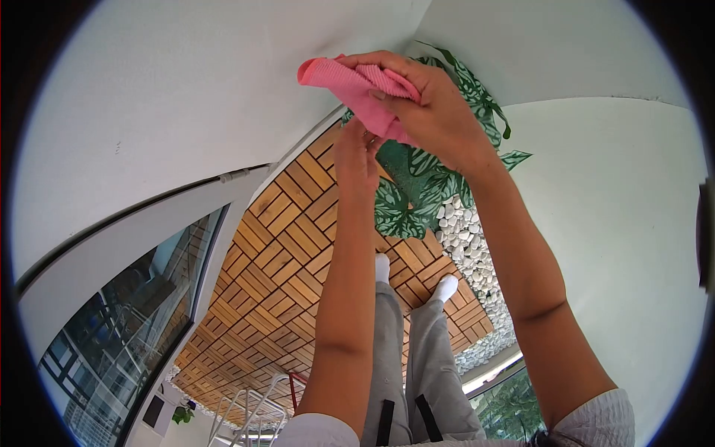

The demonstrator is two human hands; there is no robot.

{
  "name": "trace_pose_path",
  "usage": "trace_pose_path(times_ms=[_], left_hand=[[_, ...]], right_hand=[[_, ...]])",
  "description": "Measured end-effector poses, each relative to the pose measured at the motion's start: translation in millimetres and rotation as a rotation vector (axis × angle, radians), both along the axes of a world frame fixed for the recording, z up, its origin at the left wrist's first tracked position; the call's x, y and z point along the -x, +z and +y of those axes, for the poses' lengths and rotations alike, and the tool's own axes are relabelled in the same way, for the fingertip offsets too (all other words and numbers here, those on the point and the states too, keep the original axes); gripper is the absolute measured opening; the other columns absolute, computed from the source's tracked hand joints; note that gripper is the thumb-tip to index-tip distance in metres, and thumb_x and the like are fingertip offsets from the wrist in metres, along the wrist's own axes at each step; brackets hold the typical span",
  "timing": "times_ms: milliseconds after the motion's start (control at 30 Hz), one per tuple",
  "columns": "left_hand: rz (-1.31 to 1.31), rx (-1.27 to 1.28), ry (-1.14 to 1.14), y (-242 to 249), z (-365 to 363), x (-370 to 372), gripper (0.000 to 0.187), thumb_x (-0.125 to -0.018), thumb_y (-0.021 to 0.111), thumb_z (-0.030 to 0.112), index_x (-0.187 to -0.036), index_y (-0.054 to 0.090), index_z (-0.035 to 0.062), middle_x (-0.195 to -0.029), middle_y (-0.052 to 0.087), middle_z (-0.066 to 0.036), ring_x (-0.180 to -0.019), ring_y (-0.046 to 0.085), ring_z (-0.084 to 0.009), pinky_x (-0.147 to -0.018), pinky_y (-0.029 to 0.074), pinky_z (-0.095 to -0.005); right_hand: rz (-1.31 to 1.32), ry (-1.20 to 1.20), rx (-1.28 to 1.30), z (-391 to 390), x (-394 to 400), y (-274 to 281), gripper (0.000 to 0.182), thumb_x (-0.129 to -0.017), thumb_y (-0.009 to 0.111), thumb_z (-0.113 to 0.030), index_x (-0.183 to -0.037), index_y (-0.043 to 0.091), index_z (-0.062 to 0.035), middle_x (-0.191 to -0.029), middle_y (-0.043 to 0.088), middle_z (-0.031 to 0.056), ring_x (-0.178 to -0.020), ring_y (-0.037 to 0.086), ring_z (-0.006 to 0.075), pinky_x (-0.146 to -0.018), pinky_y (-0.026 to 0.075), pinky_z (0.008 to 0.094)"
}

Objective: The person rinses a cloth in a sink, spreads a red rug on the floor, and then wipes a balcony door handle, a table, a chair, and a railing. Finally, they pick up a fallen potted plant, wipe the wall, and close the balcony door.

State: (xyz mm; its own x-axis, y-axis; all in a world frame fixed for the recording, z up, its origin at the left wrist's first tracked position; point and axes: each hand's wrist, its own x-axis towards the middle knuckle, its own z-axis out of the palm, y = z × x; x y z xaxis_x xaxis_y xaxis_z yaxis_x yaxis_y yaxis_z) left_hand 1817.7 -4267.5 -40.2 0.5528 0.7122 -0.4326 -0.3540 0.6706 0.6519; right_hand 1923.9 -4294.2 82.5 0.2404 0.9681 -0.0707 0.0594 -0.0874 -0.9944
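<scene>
A folded pink ribbed cloth (350, 86) is gripped in my right hand (432, 100), with the thumb pressed on its near face and the fingers over its top. Just below the cloth is my left hand (357, 156), its fingers curled and partly hidden by the cloth's lower edge. What those fingers hold, if anything, cannot be made out. Both hands are raised over a plant with patterned green leaves (402, 208), close to where two pale walls meet. Part of the plant lies behind my right hand and forearm.
A pale wall (186, 82) rises on the left, above a glazed door (141, 320); another wall (611, 223) stands to the right. Wooden deck tiles (290, 231) cover the floor, bordered by white pebbles (465, 238). A white metal rack (257, 410) stands at the lower left.
</scene>
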Motion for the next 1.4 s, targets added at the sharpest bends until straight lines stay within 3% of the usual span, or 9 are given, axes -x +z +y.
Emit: trace_pose_path(times_ms=[67, 200, 267, 400, 633, 867, 1000, 1200, 1400], left_hand=[[0.236, 0.561, 0.485, -58, 13, 17, 0.04, -0.087, 0.057, 0.009, -0.124, 0.045, -0.0016, -0.123, 0.049, -0.011, -0.116, 0.048, -0.0186, -0.094, 0.043, -0.0334], [0.042, 0.842, 0.422, -128, 45, 2, 0.033, -0.089, 0.053, 0.009, -0.119, 0.049, -0.0031, -0.125, 0.047, -0.014, -0.118, 0.046, -0.0233, -0.097, 0.043, -0.0354], [-0.347, 0.689, 0.275, -162, 44, 4, 0.034, -0.091, 0.049, 0.012, -0.122, 0.047, 0.0014, -0.127, 0.045, -0.016, -0.118, 0.045, -0.027, -0.103, 0.037, -0.0415], [-0.281, 0.551, 0.216, -166, 9, 20, 0.038, -0.093, 0.045, 0.008, -0.129, 0.043, 0.0161, -0.126, 0.048, -0.01, -0.116, 0.046, -0.0243, -0.1, 0.038, -0.042], [0.073, 0.021, 0.062, -97, -28, 21, 0.038, -0.09, 0.054, 0.017, -0.126, 0.041, 0.0151, -0.121, 0.048, 0.001, -0.108, 0.053, -0.0163, -0.083, 0.047, -0.0343], [-0.22, 0.245, 0.296, -88, -26, 42, 0.03, -0.089, 0.057, 0.02, -0.117, 0.05, 0.013, -0.101, 0.054, 0.004, -0.08, 0.055, -0.0092, -0.065, 0.047, -0.0283], [0.273, 0.276, 0.125, -87, -86, 107, 0.02, -0.091, 0.048, 0.016, -0.11, 0.052, 0.0108, -0.081, 0.056, 0.003, -0.064, 0.052, -0.0094, -0.057, 0.041, -0.0211], [0.467, 0.362, 0.17, 61, -214, 218, 0.034, -0.09, 0.052, 0.023, -0.121, 0.047, 0.0096, -0.108, 0.054, -0.005, -0.092, 0.049, -0.015, -0.078, 0.044, -0.0327], [-0.151, 0.429, 0.414, 275, -312, 273, 0.067, -0.082, 0.059, 0.052, -0.135, 0.036, 0.0172, -0.125, 0.045, -0.007, -0.105, 0.051, -0.0189, -0.083, 0.049, -0.0395]], right_hand=[[-0.044, -0.036, -0.077, 0, 18, -27, 0.051, -0.069, 0.044, 0.007, -0.113, 0.061, -0.0117, -0.099, 0.06, 0.0099, -0.086, 0.058, 0.0231, -0.076, 0.049, 0.0328], [-0.292, 0.01, -0.066, 14, 34, -76, 0.052, -0.067, 0.043, 0.012, -0.113, 0.059, -0.0063, -0.106, 0.059, 0.0089, -0.1, 0.056, 0.0223, -0.088, 0.044, 0.0283], [-0.441, 0.027, -0.024, 24, 34, -101, 0.052, -0.068, 0.045, 0.011, -0.113, 0.059, -0.0088, -0.106, 0.057, 0.0091, -0.099, 0.055, 0.0249, -0.087, 0.044, 0.0309], [-1.077, -0.015, 0.184, 32, 34, -158, 0.049, -0.07, 0.053, 0.007, -0.113, 0.059, -0.0156, -0.109, 0.052, 0.0083, -0.101, 0.051, 0.0302, -0.087, 0.044, 0.0389], [-1.149, 0.113, 0.236, 33, 81, -176, 0.036, -0.074, 0.059, -0.005, -0.108, 0.063, -0.0168, -0.113, 0.052, 0.0076, -0.109, 0.048, 0.0268, -0.087, 0.04, 0.0491], [0.007, -0.034, 0.13, 20, 101, -97, 0.036, -0.082, 0.057, -0.002, -0.117, 0.056, -0.0081, -0.109, 0.058, 0.0066, -0.098, 0.057, 0.0186, -0.085, 0.045, 0.0305], [0.703, -0.319, 0.322, -27, 115, -36, 0.03, -0.09, 0.055, -0.015, -0.117, 0.052, -0.0012, -0.104, 0.058, 0.0062, -0.097, 0.055, 0.0117, -0.081, 0.047, 0.0254], [0.463, -0.088, 0.454, -158, 167, 53, 0.031, -0.094, 0.052, -0.025, -0.115, 0.055, -0.0021, -0.113, 0.055, 0.0057, -0.1, 0.055, 0.0143, -0.085, 0.044, 0.0236], [-0.502, 0.446, -0.178, -259, 226, 217, 0.018, -0.076, 0.072, -0.018, -0.092, 0.07, -0.0102, -0.115, 0.053, 0.0101, -0.107, 0.048, 0.0298, -0.09, 0.039, 0.0385]])
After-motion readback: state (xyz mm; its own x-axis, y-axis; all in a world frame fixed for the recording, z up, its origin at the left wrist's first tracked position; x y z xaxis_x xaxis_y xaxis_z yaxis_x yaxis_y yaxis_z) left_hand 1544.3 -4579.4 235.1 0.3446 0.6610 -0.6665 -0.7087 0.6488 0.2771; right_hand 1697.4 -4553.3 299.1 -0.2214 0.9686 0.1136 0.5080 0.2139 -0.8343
